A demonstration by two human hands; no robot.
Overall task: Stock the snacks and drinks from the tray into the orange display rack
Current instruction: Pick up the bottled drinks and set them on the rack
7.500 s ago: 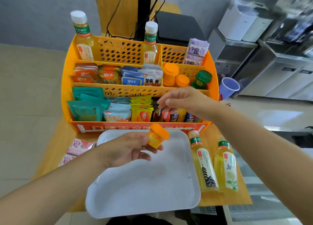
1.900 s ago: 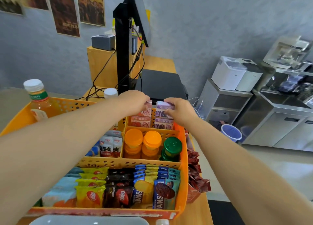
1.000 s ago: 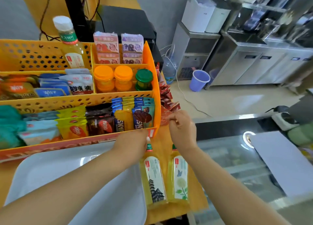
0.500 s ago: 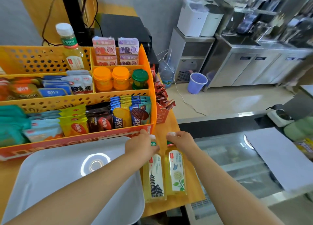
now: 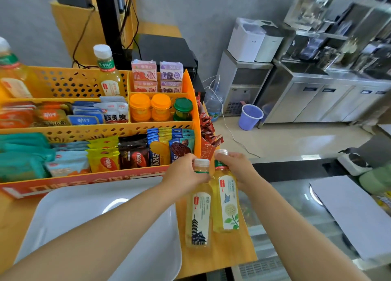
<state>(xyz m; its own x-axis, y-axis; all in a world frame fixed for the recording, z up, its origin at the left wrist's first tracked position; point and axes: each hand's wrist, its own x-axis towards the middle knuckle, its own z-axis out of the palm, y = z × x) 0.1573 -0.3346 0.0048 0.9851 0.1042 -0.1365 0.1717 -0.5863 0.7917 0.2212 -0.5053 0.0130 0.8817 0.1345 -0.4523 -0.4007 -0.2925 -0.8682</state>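
Yellow tea fills the two bottles the person is gripping by their necks, one in each hand. The left hand (image 5: 186,175) curls round the neck of the pagoda-label bottle (image 5: 197,215), just under its pale cap, and the right hand (image 5: 237,170) curls round the neck of the flower-label bottle (image 5: 226,204) in the same way. Both bottles are side by side, touching or nearly so, over the wooden counter (image 5: 222,253), just right of the white tray (image 5: 84,217); whether their bases are on the counter or lifted off it cannot be told.

Beyond the tray sits the orange display rack (image 5: 194,103). Its near row holds snack packets (image 5: 110,160), the middle row on the right has two orange-lidded jars (image 5: 150,109) and a green-lidded jar (image 5: 183,109), and the far row carries a standing tea bottle (image 5: 108,73) next to pink and purple cartons (image 5: 156,77). Another tea bottle (image 5: 10,75) stands at the far left of the rack. A box of red sachets (image 5: 208,130) stands against the rack's right wall. On the floor to the far right is a purple bucket (image 5: 249,116).
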